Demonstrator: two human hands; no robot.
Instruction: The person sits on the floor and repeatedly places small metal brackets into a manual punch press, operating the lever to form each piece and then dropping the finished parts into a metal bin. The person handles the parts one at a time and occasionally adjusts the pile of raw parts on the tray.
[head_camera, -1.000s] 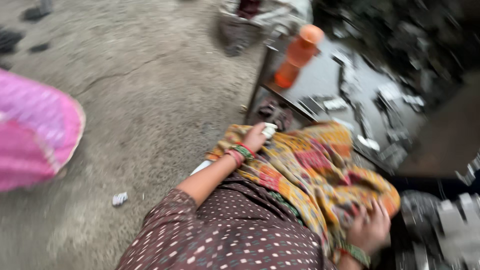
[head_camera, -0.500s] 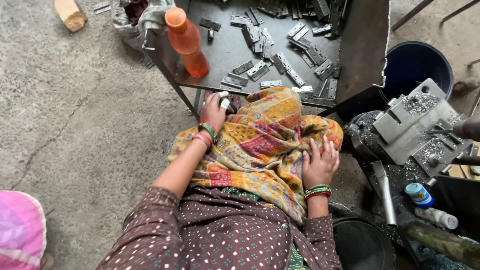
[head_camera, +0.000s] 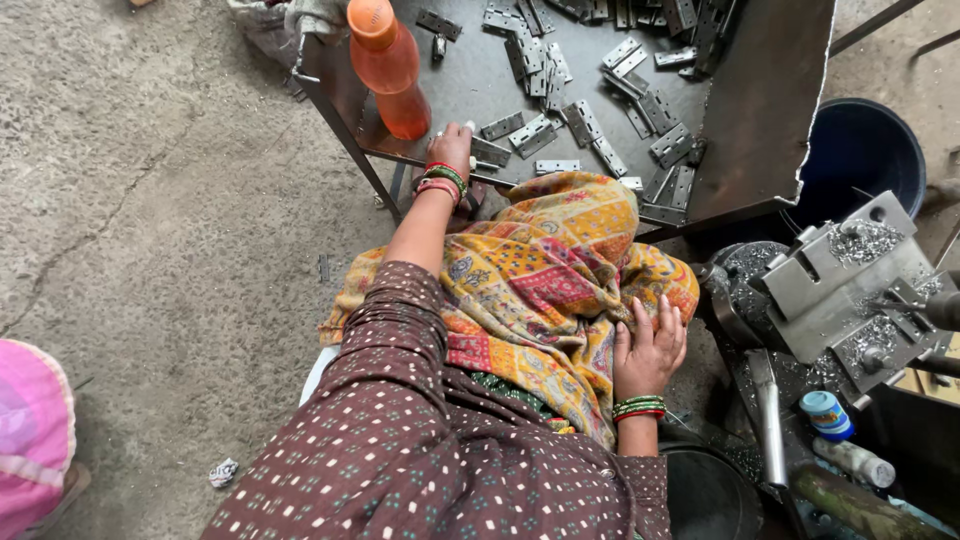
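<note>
Steel hinges (head_camera: 590, 120) at counter (head_camera: 760, 110) near edge under left hand (head_camera: 452, 148), fingers spread; right hand (head_camera: 648, 345) flat on yellow cloth (head_camera: 545, 270). Risk: elbow tips orange bottle (head_camera: 392, 68).

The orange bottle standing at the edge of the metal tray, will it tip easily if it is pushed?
Probably yes. The orange bottle is tall and narrow and stands upright close to the rim of the metal tray, so a side push could topple it, and it might then roll. It looks like smooth plastic, likely a little slippery. How full it is cannot be told.
</note>
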